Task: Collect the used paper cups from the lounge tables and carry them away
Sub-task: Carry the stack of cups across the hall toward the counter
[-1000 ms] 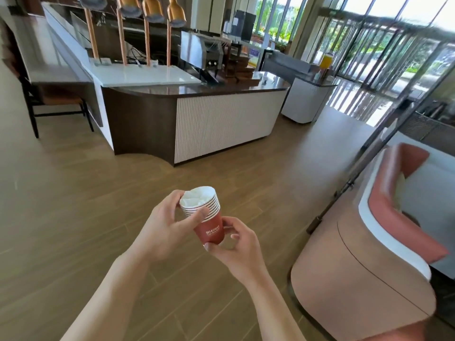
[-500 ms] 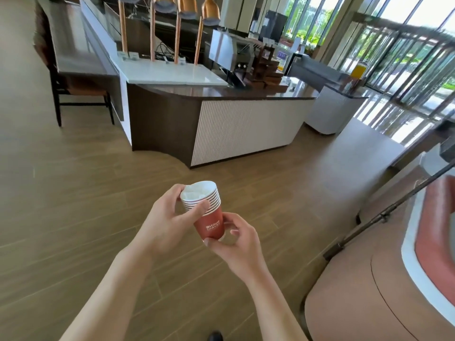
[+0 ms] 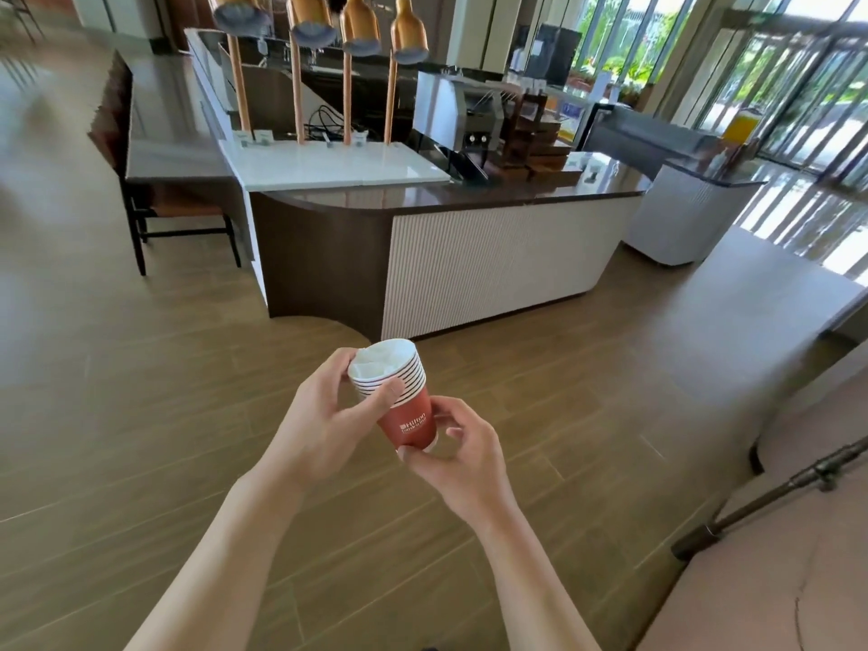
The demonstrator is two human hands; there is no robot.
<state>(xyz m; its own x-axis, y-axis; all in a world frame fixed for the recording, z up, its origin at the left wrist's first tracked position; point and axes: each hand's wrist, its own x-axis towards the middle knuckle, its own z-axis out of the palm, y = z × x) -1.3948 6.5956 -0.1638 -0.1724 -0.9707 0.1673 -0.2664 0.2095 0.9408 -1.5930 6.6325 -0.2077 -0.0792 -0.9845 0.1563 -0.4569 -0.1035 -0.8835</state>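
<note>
You are looking at a stack of paper cups [image 3: 407, 415]: the outer one is brick red with white lettering, and the nested rims above it make thin white bands edged in dark lines. The counter [image 3: 469, 270] has a white, finely ribbed vertical-line front, a dark brown end panel and a glossy dark brown top. Its raised slab [image 3: 329, 169] is white. The heat lamps [image 3: 361, 25] are copper orange. The floor [image 3: 117, 392] is brown wood-grain planks.

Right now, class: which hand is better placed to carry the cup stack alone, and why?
Likely the left hand: its fingers wrap the rims of the cup stack; the right hand only pinches the base.
</note>
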